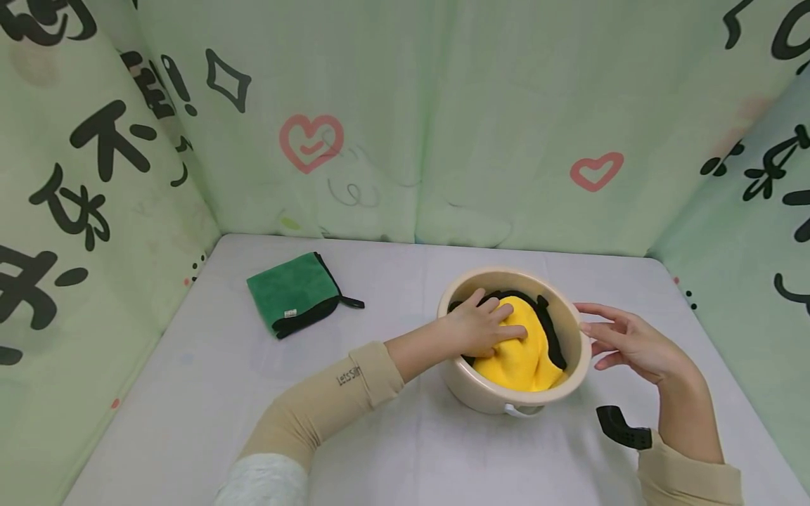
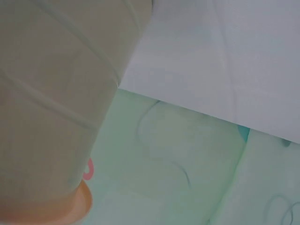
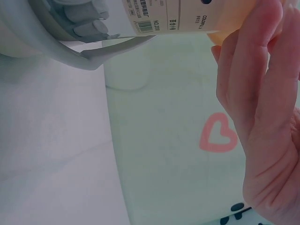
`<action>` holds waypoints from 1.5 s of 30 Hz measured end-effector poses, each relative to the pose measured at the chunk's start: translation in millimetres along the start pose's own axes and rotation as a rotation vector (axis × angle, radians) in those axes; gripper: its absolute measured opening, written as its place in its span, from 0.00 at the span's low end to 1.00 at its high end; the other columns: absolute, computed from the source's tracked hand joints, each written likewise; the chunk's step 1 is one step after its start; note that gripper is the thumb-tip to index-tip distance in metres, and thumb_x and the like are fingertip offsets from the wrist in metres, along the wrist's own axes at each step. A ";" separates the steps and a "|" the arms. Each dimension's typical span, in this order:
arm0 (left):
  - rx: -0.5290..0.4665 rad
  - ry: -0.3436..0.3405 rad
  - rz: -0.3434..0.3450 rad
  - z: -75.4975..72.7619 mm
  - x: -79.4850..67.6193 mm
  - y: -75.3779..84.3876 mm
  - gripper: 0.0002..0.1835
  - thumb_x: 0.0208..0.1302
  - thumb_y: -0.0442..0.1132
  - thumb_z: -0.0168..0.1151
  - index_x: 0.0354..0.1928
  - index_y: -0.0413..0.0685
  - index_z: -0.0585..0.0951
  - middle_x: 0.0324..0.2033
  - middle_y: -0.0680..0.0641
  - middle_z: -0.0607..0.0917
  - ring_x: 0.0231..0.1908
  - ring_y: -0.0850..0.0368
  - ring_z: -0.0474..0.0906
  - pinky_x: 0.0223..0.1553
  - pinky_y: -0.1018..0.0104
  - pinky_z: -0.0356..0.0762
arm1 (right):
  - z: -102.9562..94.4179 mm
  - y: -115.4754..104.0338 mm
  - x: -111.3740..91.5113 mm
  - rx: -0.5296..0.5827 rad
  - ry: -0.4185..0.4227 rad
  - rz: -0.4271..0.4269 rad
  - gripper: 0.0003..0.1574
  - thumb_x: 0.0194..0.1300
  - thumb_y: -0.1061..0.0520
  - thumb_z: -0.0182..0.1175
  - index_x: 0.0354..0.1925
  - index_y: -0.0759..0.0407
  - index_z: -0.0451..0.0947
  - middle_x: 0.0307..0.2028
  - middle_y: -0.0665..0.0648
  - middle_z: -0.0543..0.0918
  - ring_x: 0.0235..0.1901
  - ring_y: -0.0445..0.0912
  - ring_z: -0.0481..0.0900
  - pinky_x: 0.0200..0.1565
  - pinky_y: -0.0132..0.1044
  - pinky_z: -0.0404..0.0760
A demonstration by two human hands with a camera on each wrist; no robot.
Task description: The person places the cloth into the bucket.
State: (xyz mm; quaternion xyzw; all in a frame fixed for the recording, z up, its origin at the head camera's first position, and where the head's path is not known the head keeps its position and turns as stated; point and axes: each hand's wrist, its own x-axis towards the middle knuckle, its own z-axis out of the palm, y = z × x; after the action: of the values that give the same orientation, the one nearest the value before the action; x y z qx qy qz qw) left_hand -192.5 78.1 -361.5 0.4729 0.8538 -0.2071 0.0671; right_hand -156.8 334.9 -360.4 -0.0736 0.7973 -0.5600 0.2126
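Note:
A round beige bucket (image 1: 471, 395) stands on the table, with a yellow cloth (image 1: 528, 358) edged in black bunched inside it. My left hand (image 1: 484, 329) reaches over the near-left rim and rests on the cloth with its fingers spread. At the bucket's right side, the fingertips of my right hand (image 1: 629, 344) touch the outside near the rim, fingers extended. The right wrist view shows a printed label (image 3: 187, 21) and a grey handle (image 3: 89, 61) on the bucket. In the left wrist view only the bucket's wall (image 2: 51, 103) shows; the hand is hidden.
A folded green cloth (image 1: 297, 292) with black edging and a loop lies at the back left of the white table (image 1: 386, 450). Pale green curtains (image 1: 506, 105) with drawings and lettering enclose the back and both sides. A black wrist mount (image 1: 623, 427) juts from the right sleeve.

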 end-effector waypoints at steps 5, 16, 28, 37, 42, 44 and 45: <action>-0.014 -0.008 -0.001 -0.8 0.3 -0.4 0.26 0.67 0.57 0.43 0.65 0.75 0.51 0.60 0.55 0.58 0.58 0.58 0.55 0.62 0.57 0.49 | 0.0 0.3 -0.1 0.007 0.003 0.005 0.21 0.69 0.60 0.47 0.48 0.29 0.66 0.34 0.47 0.83 0.28 0.46 0.82 0.28 0.36 0.81; -0.306 0.086 0.057 0.2 0.2 -10.8 0.27 0.63 0.49 0.54 0.62 0.72 0.57 0.53 0.56 0.58 0.55 0.60 0.54 0.62 0.57 0.48 | 1.1 -0.2 -0.3 0.005 0.006 0.023 0.20 0.69 0.59 0.47 0.48 0.29 0.65 0.34 0.47 0.83 0.28 0.46 0.82 0.28 0.36 0.81; -0.483 0.389 -0.026 7.6 -24.9 -46.4 0.27 0.55 0.52 0.55 0.59 0.63 0.65 0.51 0.56 0.63 0.56 0.56 0.56 0.62 0.56 0.44 | 1.4 0.6 -0.6 0.000 0.012 0.016 0.21 0.69 0.60 0.47 0.47 0.29 0.66 0.33 0.47 0.83 0.27 0.46 0.82 0.28 0.36 0.81; -0.550 0.467 -0.273 39.1 -58.5 -87.3 0.23 0.58 0.50 0.52 0.58 0.62 0.65 0.54 0.51 0.65 0.56 0.53 0.57 0.62 0.51 0.46 | 0.8 -0.3 -0.7 0.002 0.012 0.021 0.21 0.69 0.60 0.48 0.47 0.29 0.66 0.32 0.48 0.83 0.27 0.46 0.82 0.27 0.36 0.81; -0.563 0.500 -0.369 60.6 -75.0 -104.7 0.24 0.57 0.47 0.52 0.58 0.58 0.67 0.54 0.49 0.65 0.57 0.51 0.57 0.62 0.48 0.45 | 0.4 -0.8 -0.5 -0.002 0.013 0.024 0.21 0.69 0.59 0.48 0.47 0.29 0.66 0.33 0.47 0.83 0.27 0.46 0.82 0.27 0.36 0.81; -0.557 0.498 -0.410 69.1 -82.2 -110.1 0.25 0.57 0.47 0.51 0.58 0.57 0.67 0.54 0.48 0.64 0.57 0.50 0.56 0.62 0.48 0.44 | 0.2 -0.7 -0.3 -0.001 0.010 0.022 0.21 0.69 0.60 0.48 0.48 0.30 0.65 0.33 0.47 0.83 0.27 0.46 0.82 0.27 0.36 0.81; -0.553 0.493 -0.432 73.3 -85.9 -112.7 0.26 0.56 0.47 0.51 0.59 0.57 0.67 0.55 0.48 0.64 0.58 0.50 0.56 0.62 0.48 0.44 | 0.2 -0.6 -0.1 -0.001 0.010 0.022 0.21 0.69 0.60 0.48 0.48 0.30 0.65 0.33 0.47 0.83 0.27 0.46 0.82 0.28 0.36 0.81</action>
State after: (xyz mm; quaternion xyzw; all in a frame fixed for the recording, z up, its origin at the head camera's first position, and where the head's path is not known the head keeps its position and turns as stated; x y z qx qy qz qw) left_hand -245.9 -72.1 -368.5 0.2830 0.9470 0.1395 -0.0597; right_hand -156.7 334.6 -359.8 -0.0623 0.7994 -0.5576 0.2148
